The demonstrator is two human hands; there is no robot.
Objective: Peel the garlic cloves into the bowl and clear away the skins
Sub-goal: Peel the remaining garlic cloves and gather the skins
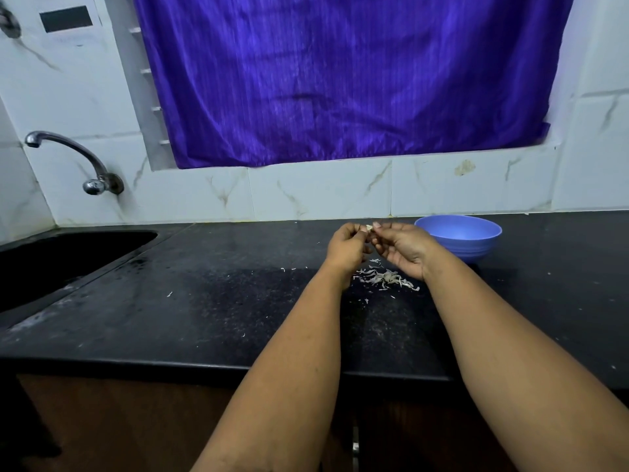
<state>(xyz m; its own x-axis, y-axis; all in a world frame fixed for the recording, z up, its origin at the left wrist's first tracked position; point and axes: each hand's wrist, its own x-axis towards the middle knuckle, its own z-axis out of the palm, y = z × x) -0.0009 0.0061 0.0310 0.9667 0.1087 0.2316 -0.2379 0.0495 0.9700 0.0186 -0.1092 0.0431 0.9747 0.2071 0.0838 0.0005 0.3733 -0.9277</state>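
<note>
Left hand (347, 245): curled, pinching one side of a garlic clove (369, 228).
Right hand (401, 248): fingertips nip the clove's other side, above the counter.
Peeling well: I'd pull skin away in small strips, dropping them onto the skins (388, 279) heaped just below.
Bowl (459, 238): just right of the hands; contents hidden.
Room: bare black counter (221, 301) leftward; sink (68, 257) edge well apart.

Glossy black stone counter (204, 301), plastic bowl (476, 248), satin curtain (340, 80)
</note>
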